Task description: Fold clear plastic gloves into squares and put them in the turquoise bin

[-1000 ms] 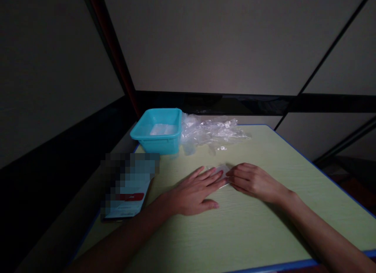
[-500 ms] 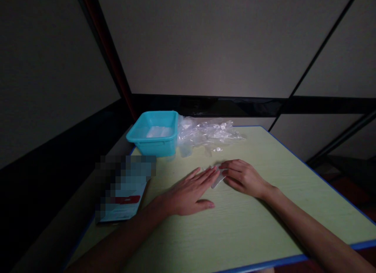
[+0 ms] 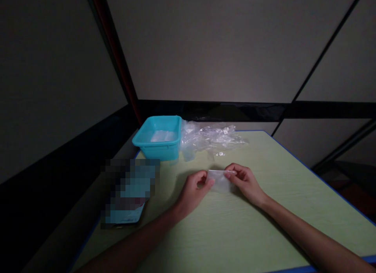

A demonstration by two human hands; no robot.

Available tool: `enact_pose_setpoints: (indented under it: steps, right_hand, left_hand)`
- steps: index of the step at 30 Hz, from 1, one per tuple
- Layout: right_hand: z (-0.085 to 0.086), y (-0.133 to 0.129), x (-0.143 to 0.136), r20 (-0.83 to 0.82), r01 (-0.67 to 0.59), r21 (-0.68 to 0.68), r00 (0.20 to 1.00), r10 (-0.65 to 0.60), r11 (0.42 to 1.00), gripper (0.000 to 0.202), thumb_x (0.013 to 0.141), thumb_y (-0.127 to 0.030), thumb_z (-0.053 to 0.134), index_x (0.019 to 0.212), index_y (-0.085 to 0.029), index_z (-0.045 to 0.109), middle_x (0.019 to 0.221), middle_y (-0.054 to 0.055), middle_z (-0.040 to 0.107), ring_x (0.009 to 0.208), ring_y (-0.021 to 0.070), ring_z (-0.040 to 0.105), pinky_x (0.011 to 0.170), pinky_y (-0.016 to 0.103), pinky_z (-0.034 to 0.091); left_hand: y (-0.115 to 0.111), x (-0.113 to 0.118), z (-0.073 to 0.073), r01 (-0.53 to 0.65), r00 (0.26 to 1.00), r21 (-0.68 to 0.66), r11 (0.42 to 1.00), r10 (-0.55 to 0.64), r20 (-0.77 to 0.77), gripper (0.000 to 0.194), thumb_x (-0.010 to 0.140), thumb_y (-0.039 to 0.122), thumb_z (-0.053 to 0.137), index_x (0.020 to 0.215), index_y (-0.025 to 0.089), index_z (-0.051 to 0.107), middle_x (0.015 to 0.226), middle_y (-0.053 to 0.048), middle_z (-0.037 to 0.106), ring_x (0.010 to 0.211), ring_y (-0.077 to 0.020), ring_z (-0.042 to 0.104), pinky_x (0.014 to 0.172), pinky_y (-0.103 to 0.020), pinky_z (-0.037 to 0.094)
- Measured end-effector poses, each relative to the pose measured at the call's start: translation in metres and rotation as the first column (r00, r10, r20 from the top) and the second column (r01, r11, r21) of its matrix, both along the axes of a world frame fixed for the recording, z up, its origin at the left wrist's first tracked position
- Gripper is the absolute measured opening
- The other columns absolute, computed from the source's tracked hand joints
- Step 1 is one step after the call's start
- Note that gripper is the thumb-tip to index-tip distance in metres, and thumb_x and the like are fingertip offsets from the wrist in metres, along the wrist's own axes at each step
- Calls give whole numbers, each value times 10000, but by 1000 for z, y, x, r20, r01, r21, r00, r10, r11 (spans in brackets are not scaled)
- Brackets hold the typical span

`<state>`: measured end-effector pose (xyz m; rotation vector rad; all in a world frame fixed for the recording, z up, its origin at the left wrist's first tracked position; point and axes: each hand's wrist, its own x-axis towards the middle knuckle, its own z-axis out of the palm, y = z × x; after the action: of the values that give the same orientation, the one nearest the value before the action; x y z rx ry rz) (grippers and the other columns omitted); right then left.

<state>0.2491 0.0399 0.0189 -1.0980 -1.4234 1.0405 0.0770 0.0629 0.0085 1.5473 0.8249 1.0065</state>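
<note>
Between my two hands is a small clear plastic bag [image 3: 221,183], its straight upper edge towards the far side. My left hand [image 3: 195,191] pinches the bag's left side between thumb and fingers. At its upper right corner, my right hand [image 3: 245,183] grips it the same way. The bag hangs slightly tilted over the middle of the table, and I cannot make out anything inside it. Part of its right side lies behind my right thumb and fingers.
A turquoise plastic basin [image 3: 160,150] with whitish flat pieces inside stands at the far left of the pale green table [image 3: 205,237]. Beside it lies a heap of crumpled clear plastic [image 3: 214,138]. A phone-like device [image 3: 129,200], partly pixelated, rests at the left edge.
My left hand, which lay flat with fingers stretched over the bag, now pinches its left side. My right hand has closed on the other corner, and the bag is lifted and spread between them.
</note>
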Motion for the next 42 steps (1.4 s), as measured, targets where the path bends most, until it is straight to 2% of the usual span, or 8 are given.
enact_pose_setpoints:
  steps: [3, 9, 17, 20, 23, 27, 37, 42]
  right_hand:
    - [0, 0, -3, -72, 36, -59, 997, -40, 998, 315, 682, -450, 644, 664, -154, 539, 488, -65, 430, 435, 64, 350, 428, 202, 257]
    - [-4, 0, -9, -181, -22, -149, 983, -5, 989, 393, 609, -375, 718, 875, -189, 496, 538, -67, 522, 418, 77, 429, 419, 203, 319]
    - [-6, -3, -13, -202, -18, -56, 979, 7, 998, 403, 659, -275, 693, 979, -222, 454, 533, -88, 491, 419, 74, 434, 401, 183, 320]
    - [-6, -4, -12, -212, -10, 35, 977, 17, 999, 347, 672, -262, 686, 972, -229, 513, 681, -34, 581, 542, 95, 519, 476, 203, 396]
    - [-7, -4, -12, -161, -40, 25, 986, 43, 999, 279, 680, -274, 681, 943, -219, 607, 786, 0, 626, 611, 110, 544, 537, 231, 430]
    - [-11, -4, -12, -155, -57, -54, 987, 48, 997, 256, 678, -284, 684, 922, -208, 664, 811, 12, 660, 606, 109, 545, 558, 245, 431]
    - [-14, -1, -10, -202, 43, -129, 977, -69, 991, 290, 631, -278, 723, 912, -217, 687, 759, 1, 679, 561, 105, 533, 533, 235, 412]
    - [-14, 0, -10, -194, 96, -101, 974, -114, 990, 307, 625, -271, 732, 927, -243, 683, 859, 17, 683, 691, 153, 578, 617, 267, 442]
  left_hand:
    - [2, 2, 1, -14, 994, -137, 991, 29, 104, 247, 646, 355, 626, 573, 156, 499, 545, 38, 485, 529, -93, 437, 503, -191, 331]
    - [4, 2, 5, -54, 991, -188, 981, 76, 110, 283, 618, 400, 639, 578, 153, 506, 541, 29, 509, 497, -85, 431, 470, -187, 312]
    - [5, 1, 3, -94, 988, -210, 973, 118, 102, 233, 629, 357, 631, 602, 151, 525, 556, 21, 525, 541, -111, 485, 512, -206, 357]
    - [5, 1, 2, -109, 986, -204, 973, 132, 101, 207, 640, 337, 619, 622, 150, 531, 548, 30, 500, 554, -118, 491, 530, -214, 365]
    - [6, 1, 1, -105, 984, -211, 972, 131, 117, 213, 640, 337, 624, 619, 152, 521, 559, 28, 510, 544, -114, 485, 529, -214, 361]
    - [5, 1, 1, -84, 985, -235, 968, 116, 126, 226, 641, 344, 620, 621, 154, 499, 572, 23, 518, 543, -111, 476, 529, -215, 353]
    - [5, 1, 3, -101, 985, -227, 969, 129, 113, 255, 609, 347, 607, 540, 170, 437, 502, 52, 430, 486, -88, 393, 479, -196, 290]
    - [3, 1, 5, -94, 988, -229, 969, 120, 100, 239, 621, 326, 575, 521, 177, 418, 461, 56, 411, 462, -88, 389, 466, -195, 285]
